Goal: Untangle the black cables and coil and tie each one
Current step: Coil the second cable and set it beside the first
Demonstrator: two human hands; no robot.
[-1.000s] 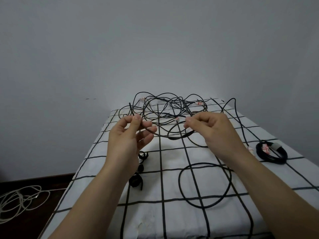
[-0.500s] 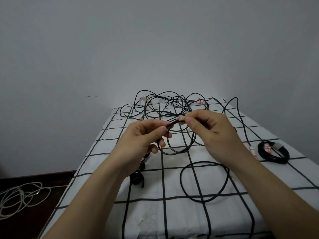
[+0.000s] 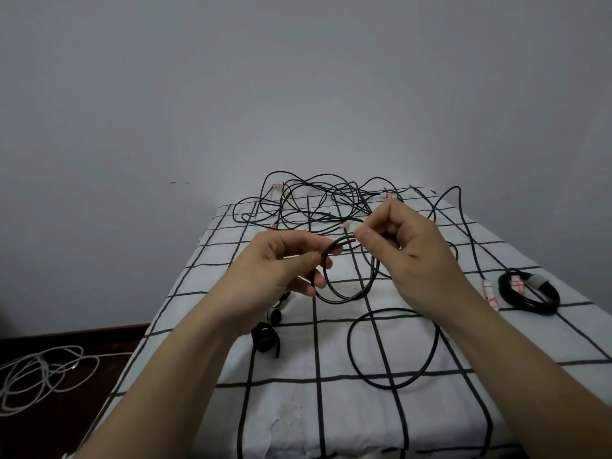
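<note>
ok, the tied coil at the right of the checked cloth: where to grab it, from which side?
Pinch the tied coil at its grey band, where the turns are bound into one bundle. Come from above: it lies flat on the cloth, so one finger goes inside the ring, thumb outside. Right hand is nearer, though it pinches a black cable.

You have a single view, from the camera on your head. It faces forward and slightly down along your forearms. Your left hand (image 3: pixel 281 263), your right hand (image 3: pixel 414 256) and the black cable (image 3: pixel 342 300) they pinch sit close, at mid-frame. The checked cover (image 3: pixel 284 415) runs from near to the far wall (image 3: pixel 298 77), which fills the upper half. Dark floor (image 3: pixel 39 435) shows near left.
</note>
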